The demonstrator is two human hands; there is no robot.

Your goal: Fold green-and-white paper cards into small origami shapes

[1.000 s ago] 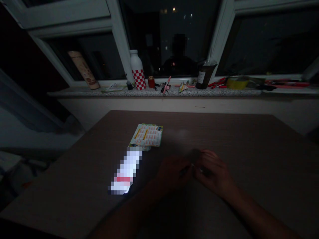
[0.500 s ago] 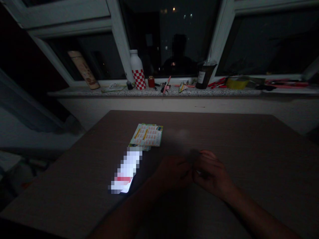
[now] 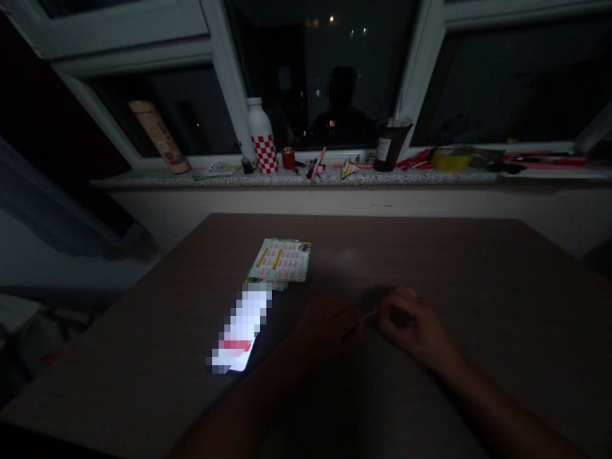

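The fingers of the right hand are curled, thumb and fingertips pinching one end of a thin pale strip, to the right of the lit phone. The strip spans the small gap to the left hand, which is nearer the phone and also to its right. The left fingers are bent inward and touch or nearly touch the strip's other end; it is too dark to tell whether they grip it.

The phone lies screen up on the bench, its display blocked out by blurring. Just beyond the phone and slightly right is a loose stack of printed cards; whether its near edge touches the phone cannot be told.

Well beyond the phone runs the speckled sill. On it, nearly straight past the phone, stands a checked bottle, with a red jar just right of that line. A tumbler is far left of the phone, a dark cup far right.
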